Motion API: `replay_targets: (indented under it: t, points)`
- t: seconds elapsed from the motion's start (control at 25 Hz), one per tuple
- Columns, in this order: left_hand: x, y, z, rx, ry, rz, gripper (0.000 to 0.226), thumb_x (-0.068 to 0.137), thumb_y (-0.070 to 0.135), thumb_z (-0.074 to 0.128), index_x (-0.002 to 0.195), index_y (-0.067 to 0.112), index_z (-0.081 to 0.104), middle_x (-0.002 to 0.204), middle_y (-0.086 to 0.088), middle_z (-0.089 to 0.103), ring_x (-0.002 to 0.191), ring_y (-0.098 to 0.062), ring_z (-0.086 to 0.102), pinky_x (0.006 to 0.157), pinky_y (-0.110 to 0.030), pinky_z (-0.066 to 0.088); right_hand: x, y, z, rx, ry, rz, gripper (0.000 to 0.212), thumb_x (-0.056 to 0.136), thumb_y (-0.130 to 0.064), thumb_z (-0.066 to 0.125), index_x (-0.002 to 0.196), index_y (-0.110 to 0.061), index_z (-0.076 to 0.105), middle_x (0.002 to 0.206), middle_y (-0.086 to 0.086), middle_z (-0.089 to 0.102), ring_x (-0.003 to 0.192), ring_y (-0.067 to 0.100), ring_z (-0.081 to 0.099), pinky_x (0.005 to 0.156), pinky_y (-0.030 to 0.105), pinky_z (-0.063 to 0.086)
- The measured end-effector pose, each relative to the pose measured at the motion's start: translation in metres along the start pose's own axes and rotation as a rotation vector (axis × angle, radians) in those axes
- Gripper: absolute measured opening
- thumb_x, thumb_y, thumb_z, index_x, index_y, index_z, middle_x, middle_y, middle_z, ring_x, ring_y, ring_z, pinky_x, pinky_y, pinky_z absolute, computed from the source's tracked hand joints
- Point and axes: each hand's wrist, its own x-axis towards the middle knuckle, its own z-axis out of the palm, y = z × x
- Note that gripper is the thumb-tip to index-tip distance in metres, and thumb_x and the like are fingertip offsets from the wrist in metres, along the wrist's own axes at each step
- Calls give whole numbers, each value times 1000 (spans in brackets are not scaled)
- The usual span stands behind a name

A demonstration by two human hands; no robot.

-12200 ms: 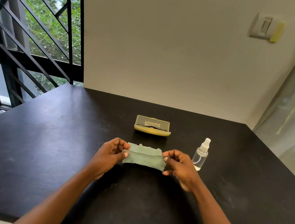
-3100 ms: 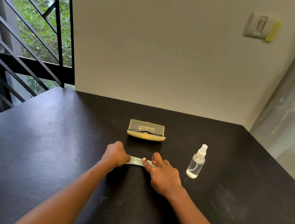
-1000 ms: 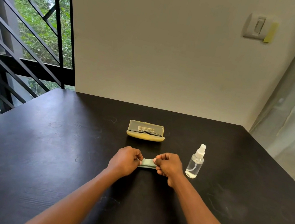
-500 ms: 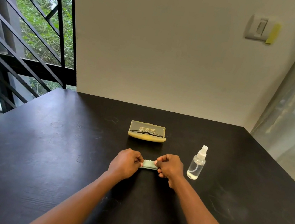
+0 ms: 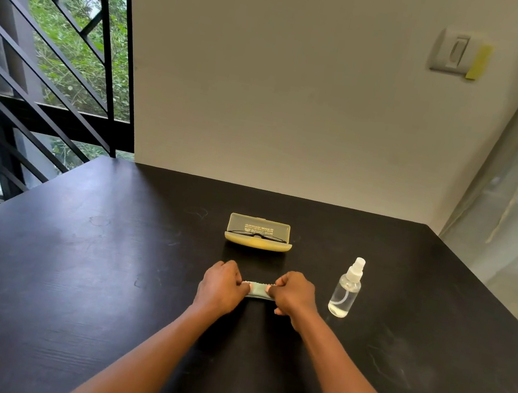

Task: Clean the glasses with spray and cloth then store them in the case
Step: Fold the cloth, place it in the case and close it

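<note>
I hold the cloth (image 5: 257,290) between both hands, low over the table (image 5: 62,283). My left hand (image 5: 221,285) pinches its left end with thumb and curled fingers; my right hand (image 5: 294,294) pinches its right end the same way. The cloth is pale green, folded into a narrow band with a zigzag-cut far edge, and only a short span shows between my fists. Its long axis runs left to right, parallel to the near table edge. The case (image 5: 258,237) lies straight ahead of the cloth, farther from me and apart from it, with bare table between. Its long axis also runs left to right, so band and case are parallel. The lid stands open toward the wall, translucent yellow with printed lettering, and the glasses (image 5: 257,235) lie inside as a thin dark frame. The case sits roughly midway ahead of both hands, so neither hand is clearly nearer. The spray bottle (image 5: 346,288) stands upright just beside my right hand, on its outer side, and is clear with a white nozzle and a little liquid at the bottom. In my judgement the remaining step is stowing the folded cloth: a short forward carry, axis unchanged, into the open case.
</note>
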Motion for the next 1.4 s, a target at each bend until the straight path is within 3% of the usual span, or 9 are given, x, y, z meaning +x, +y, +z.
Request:
replay_targets:
  t: [0.12, 0.36, 0.56, 0.68, 0.84, 1.0, 1.08, 1.24, 1.4]
  points:
    - [0, 8, -1, 138, -45, -181, 31, 82, 43, 61, 94, 14, 56, 126, -9, 39, 114, -27, 39, 95, -43, 36, 5, -1, 4, -68, 18, 15, 14, 84, -16, 66, 94, -8, 60, 100, 13, 63, 70, 17, 61, 71, 34, 59]
    - [2, 25, -5, 44, -141, -305, 28, 81, 39, 63, 90, 17, 48, 130, -13, 33, 117, -31, 32, 96, -45, 30, 9, -4, 7, -136, 32, 43, 24, 80, -18, 69, 100, -7, 62, 102, 13, 62, 89, 25, 64, 77, 39, 58]
    - [7, 22, 1, -186, -73, -331, 23, 80, 32, 66, 77, 16, 50, 109, -11, 53, 104, -26, 47, 89, -38, 42, 8, -3, 6, -103, 37, 78, 19, 79, -19, 69, 94, -9, 64, 98, 13, 65, 83, 25, 65, 71, 36, 58]
    - [8, 23, -3, -468, -114, -302, 14, 79, 21, 67, 80, 10, 58, 91, -10, 63, 80, -18, 61, 68, -28, 51, 4, -5, 1, -63, -20, 112, 17, 79, -19, 70, 90, -9, 64, 93, 13, 67, 67, 20, 60, 60, 29, 53]
    - [13, 28, -15, -736, -204, -391, 15, 75, 9, 64, 89, 7, 59, 98, -16, 67, 84, -24, 67, 67, -31, 56, 5, -14, -4, 1, -77, 172, 19, 78, -21, 72, 87, -10, 60, 87, 12, 67, 52, 15, 56, 46, 22, 48]
    - [12, 30, -24, -869, -247, -457, 20, 77, 2, 60, 97, 2, 56, 93, -18, 65, 79, -27, 67, 65, -35, 55, 9, -19, -3, 203, -145, 220, 24, 80, -23, 71, 94, -6, 60, 85, 12, 63, 48, 13, 56, 45, 23, 48]
    - [11, 31, -29, -955, -251, -480, 14, 78, -1, 57, 93, 1, 56, 87, -18, 64, 77, -29, 66, 64, -36, 54, 8, -21, -2, 319, -156, 220, 34, 82, -34, 68, 97, -5, 60, 80, 10, 60, 50, 13, 56, 47, 23, 50]
    - [17, 30, -35, -1187, -241, -513, 16, 77, -6, 54, 93, -4, 57, 85, -23, 63, 77, -36, 66, 62, -39, 55, 6, -25, -4, 440, -277, 205, 53, 75, -52, 68, 105, -9, 59, 103, 15, 63, 70, 18, 61, 53, 25, 53]
    - [28, 30, -34, -1247, -208, -517, 22, 77, -7, 53, 98, -4, 54, 79, -21, 61, 68, -34, 65, 52, -36, 53, 9, -34, -8, 707, -388, 239, 30, 79, -24, 72, 101, -5, 64, 96, 14, 63, 76, 19, 61, 63, 27, 55]
